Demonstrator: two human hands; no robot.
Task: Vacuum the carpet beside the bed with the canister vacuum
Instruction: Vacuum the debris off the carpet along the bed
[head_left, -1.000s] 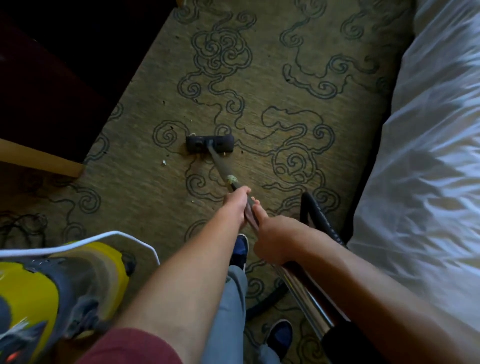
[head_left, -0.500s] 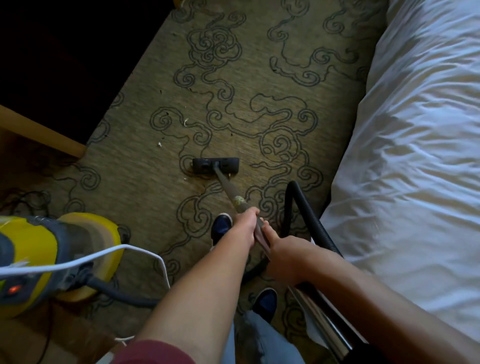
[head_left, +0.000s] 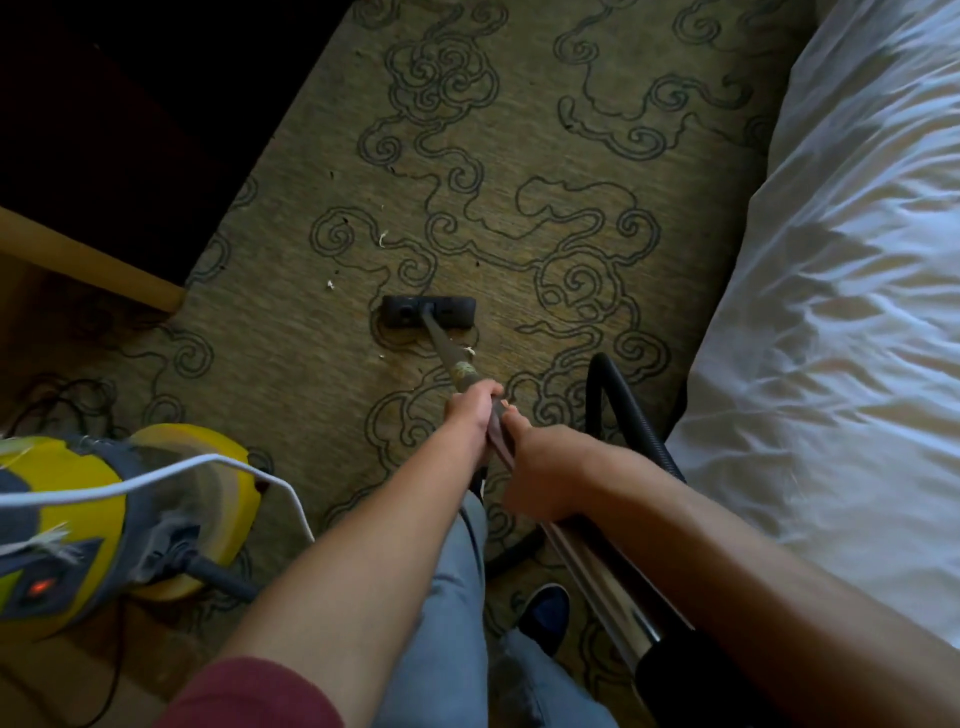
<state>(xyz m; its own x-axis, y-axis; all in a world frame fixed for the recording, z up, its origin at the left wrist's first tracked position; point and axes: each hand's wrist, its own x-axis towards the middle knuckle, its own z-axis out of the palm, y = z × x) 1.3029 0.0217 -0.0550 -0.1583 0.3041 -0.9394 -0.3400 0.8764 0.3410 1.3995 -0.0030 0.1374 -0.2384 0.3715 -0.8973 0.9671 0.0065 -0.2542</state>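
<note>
- Left hand (head_left: 470, 415), center of frame, fingers clenched round the vacuum wand (head_left: 447, 353), gripping just below a taped or worn band on the tube.
- Right hand (head_left: 540, 473) just behind and to the right of the left one, also closed round the wand; the two hands are nearly touching.
- Wand runs diagonally from lower right up to the floor nozzle (head_left: 429, 312), which sits flat on the carpet (head_left: 519, 130) at frame center.
- Carpet is olive with dark swirl outlines; small pale bits of debris (head_left: 383, 238) lie up-left of the nozzle, a few more just beside the wand behind it.
- Black ribbed hose (head_left: 631, 415) arches up right of the hands, between them and the bed.
- Bed (head_left: 831, 312) with rumpled white bedding fills the right side of the frame.
- Yellow and grey canister vacuum (head_left: 104, 519) at lower left, on its side toward the camera, a red light lit on it; white cord (head_left: 208, 462) loops across it.
- Dark furniture with a wooden edge (head_left: 88, 260) at upper left.
- Grey trouser legs and a dark shoe (head_left: 545, 613) at bottom center; maroon sleeve (head_left: 249, 696) on the left arm.
</note>
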